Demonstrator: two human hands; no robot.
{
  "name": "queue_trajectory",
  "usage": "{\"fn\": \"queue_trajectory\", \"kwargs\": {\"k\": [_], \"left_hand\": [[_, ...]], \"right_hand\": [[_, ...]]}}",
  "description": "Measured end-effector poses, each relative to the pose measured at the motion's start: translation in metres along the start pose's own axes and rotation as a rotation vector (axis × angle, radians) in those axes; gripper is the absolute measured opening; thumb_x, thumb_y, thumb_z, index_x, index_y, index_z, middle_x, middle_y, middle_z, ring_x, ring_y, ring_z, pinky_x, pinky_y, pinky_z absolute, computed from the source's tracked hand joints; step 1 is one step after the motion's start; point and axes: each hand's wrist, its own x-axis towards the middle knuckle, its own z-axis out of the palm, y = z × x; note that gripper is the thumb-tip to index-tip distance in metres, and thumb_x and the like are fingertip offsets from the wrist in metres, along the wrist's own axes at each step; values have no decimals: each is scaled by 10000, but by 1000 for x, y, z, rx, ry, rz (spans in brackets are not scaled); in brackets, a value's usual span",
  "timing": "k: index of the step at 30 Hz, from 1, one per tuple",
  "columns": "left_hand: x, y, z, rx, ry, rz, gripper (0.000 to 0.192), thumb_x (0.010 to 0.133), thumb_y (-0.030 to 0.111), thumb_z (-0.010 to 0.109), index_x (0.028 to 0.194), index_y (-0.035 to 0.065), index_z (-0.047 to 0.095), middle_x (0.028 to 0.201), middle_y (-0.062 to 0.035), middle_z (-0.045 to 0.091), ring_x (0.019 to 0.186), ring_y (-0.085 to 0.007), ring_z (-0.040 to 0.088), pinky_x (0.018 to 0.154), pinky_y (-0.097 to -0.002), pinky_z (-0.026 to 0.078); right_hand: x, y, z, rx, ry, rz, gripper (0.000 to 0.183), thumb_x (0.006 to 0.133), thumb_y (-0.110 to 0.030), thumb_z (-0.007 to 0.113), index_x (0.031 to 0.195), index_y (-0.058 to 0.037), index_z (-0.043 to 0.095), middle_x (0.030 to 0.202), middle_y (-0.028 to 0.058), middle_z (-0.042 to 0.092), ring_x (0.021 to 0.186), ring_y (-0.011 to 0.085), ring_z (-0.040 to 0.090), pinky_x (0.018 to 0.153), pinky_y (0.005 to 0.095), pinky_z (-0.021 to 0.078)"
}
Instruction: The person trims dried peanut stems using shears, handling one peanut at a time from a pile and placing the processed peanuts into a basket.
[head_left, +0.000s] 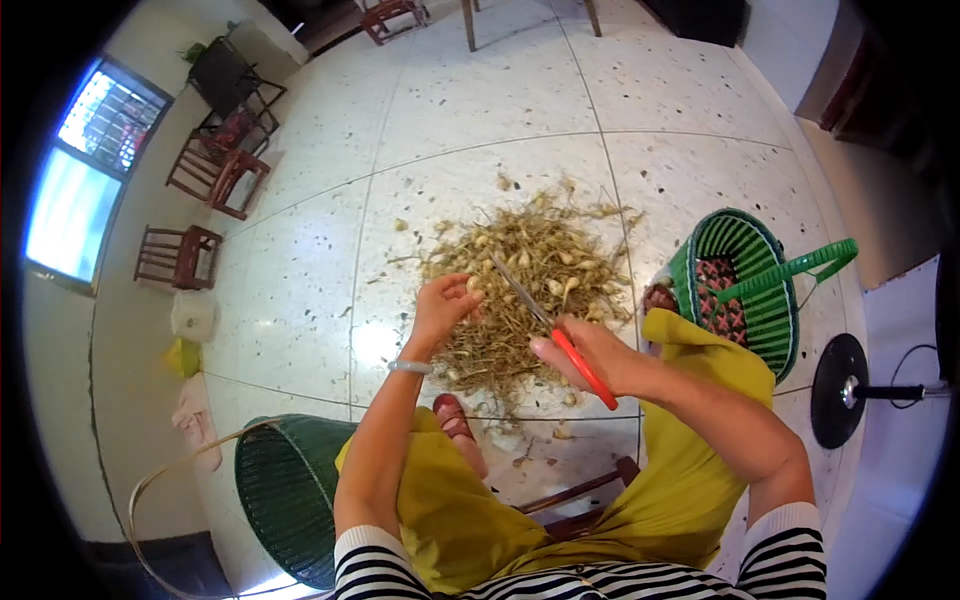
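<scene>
Between the thumb and fingers of my left hand (442, 307) is a small pale bulb (474, 284), held above the pile. My right hand (600, 356) grips red-handled scissors (577, 360). Their metal blades point up and to the left, close to the bulb but apart from it. Whether the blades are parted is hard to see. Under both hands a heap of dried bulbs with stalks and roots (555, 247) spreads over the floor. Whole bulbs lie mostly toward its far side, with loose straw-like trimmings nearer my feet.
To my right stands a green woven basket (739, 289) with a raised handle; a dark green basket (292, 495) is at my left. A round black stand base (840, 390) rests at far right. Small wooden chairs (180, 257) line the left wall. Debris dots the tiled floor (480, 105).
</scene>
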Motion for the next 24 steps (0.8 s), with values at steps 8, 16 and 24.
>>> {"fn": "queue_trajectory", "kwargs": {"k": [8,16,24], "left_hand": [[-97,46,14,-334,38,66,171,885,55,580,1011,-59,564,732,-78,609,585,-123,576,552,-243,471],[-107,36,16,-313,-65,81,213,874,40,597,1046,-77,553,729,-76,597,538,-107,529,596,-268,511],[-106,25,13,-326,-44,80,199,868,36,605,1020,-85,563,699,-60,587,521,-79,499,591,-258,514]], "right_hand": [[-8,-6,17,-142,-186,87,401,915,-370,533,814,9,452,617,147,531,559,288,528,559,403,414],[-7,-14,25,-405,-141,41,300,879,-236,554,921,25,411,851,236,507,791,396,525,698,445,419],[-4,-5,36,-510,-65,-50,272,785,-148,588,878,60,438,736,266,571,696,413,608,619,454,490]]}}
